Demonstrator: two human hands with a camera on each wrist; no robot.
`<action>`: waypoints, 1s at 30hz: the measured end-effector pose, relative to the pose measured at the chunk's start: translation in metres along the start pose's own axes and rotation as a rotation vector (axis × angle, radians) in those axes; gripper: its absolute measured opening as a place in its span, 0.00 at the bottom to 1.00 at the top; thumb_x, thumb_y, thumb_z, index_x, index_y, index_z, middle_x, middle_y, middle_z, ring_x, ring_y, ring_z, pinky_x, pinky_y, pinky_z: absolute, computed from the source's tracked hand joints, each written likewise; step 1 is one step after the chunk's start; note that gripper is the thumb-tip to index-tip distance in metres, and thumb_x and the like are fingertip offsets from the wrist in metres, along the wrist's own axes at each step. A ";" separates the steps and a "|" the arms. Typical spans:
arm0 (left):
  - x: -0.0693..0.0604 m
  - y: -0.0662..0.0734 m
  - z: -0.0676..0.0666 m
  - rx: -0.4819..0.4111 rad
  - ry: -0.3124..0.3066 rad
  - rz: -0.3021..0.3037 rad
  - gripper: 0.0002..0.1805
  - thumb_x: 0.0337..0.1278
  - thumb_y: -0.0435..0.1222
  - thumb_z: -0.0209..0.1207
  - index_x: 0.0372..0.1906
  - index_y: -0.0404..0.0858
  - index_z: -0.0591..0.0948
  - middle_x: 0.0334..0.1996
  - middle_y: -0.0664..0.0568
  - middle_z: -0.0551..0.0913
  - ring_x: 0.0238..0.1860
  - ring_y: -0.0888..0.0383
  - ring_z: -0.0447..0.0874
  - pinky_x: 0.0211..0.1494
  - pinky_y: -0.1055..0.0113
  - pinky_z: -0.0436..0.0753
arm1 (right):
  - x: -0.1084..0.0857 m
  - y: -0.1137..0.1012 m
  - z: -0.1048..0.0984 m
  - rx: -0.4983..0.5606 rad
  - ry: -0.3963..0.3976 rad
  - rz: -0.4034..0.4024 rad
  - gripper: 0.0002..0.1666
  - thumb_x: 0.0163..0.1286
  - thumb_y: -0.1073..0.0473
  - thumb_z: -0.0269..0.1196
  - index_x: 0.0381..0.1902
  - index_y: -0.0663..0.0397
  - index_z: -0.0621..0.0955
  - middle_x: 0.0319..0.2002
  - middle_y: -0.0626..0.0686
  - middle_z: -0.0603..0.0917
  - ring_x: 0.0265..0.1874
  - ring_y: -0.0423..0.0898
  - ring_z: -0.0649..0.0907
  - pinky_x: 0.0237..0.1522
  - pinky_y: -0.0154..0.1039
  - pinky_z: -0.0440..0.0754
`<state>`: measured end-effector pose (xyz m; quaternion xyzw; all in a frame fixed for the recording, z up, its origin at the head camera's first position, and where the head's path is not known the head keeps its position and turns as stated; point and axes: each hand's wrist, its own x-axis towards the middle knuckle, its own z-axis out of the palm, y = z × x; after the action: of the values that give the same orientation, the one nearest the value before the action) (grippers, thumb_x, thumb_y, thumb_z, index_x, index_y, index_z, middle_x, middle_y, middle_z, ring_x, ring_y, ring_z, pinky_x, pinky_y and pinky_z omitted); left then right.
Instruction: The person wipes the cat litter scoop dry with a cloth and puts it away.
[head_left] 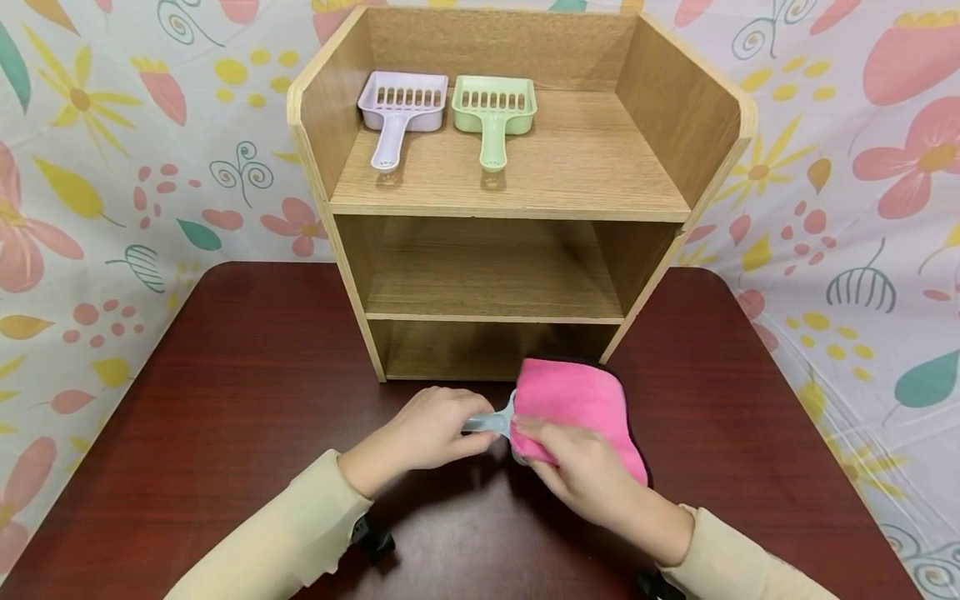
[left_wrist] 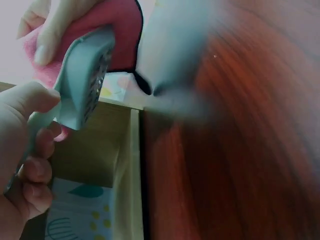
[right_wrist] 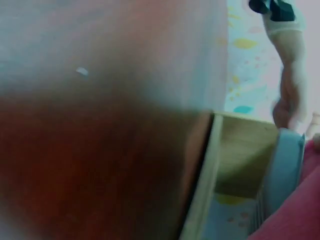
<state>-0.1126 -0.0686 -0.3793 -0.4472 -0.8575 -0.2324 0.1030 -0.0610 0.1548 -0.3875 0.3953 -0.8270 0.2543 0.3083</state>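
Observation:
My left hand [head_left: 438, 425] grips the handle of a light blue litter scoop [head_left: 489, 422] above the table, in front of the shelf. A pink cloth [head_left: 581, 400] with a dark edge is pinched in my right hand [head_left: 588, 471] and covers most of the scoop's basket in the head view. From the left wrist, the slotted side of the scoop [left_wrist: 82, 75] shows, with the cloth [left_wrist: 122, 35] against its inner side. In the right wrist view, the scoop [right_wrist: 282, 170] stands beside the cloth [right_wrist: 300, 210]; the right fingers are mostly out of sight there.
Behind my hands stands a wooden shelf unit [head_left: 510, 213] on the dark red table [head_left: 187, 433]. A lavender litter scoop [head_left: 391, 146] and a green litter scoop [head_left: 493, 137] lie side by side on its top level, handles forward. Flower-patterned sheeting [head_left: 150, 250] surrounds the table.

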 end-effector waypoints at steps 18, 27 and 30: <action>-0.004 -0.011 -0.008 -0.057 0.047 -0.035 0.10 0.51 0.43 0.64 0.35 0.41 0.83 0.27 0.58 0.84 0.24 0.67 0.76 0.29 0.74 0.76 | 0.003 0.005 -0.022 -0.138 -0.349 0.051 0.27 0.56 0.56 0.65 0.55 0.56 0.79 0.56 0.56 0.80 0.60 0.54 0.76 0.62 0.56 0.66; -0.003 -0.012 -0.003 -0.092 0.051 -0.039 0.07 0.44 0.40 0.66 0.31 0.43 0.83 0.23 0.61 0.81 0.22 0.69 0.71 0.27 0.80 0.71 | 0.012 0.004 -0.017 0.119 -0.240 0.256 0.22 0.60 0.67 0.63 0.53 0.52 0.80 0.53 0.52 0.82 0.56 0.52 0.80 0.61 0.56 0.70; -0.002 -0.013 -0.003 -0.116 0.075 -0.028 0.08 0.43 0.39 0.67 0.31 0.42 0.83 0.24 0.59 0.82 0.22 0.69 0.71 0.28 0.80 0.72 | 0.013 0.003 -0.016 0.066 -0.275 0.195 0.21 0.62 0.63 0.63 0.54 0.56 0.79 0.54 0.53 0.82 0.57 0.52 0.79 0.60 0.56 0.70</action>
<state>-0.1219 -0.0780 -0.3818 -0.4314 -0.8443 -0.2997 0.1055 -0.0652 0.1603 -0.3679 0.3542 -0.8871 0.2533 0.1531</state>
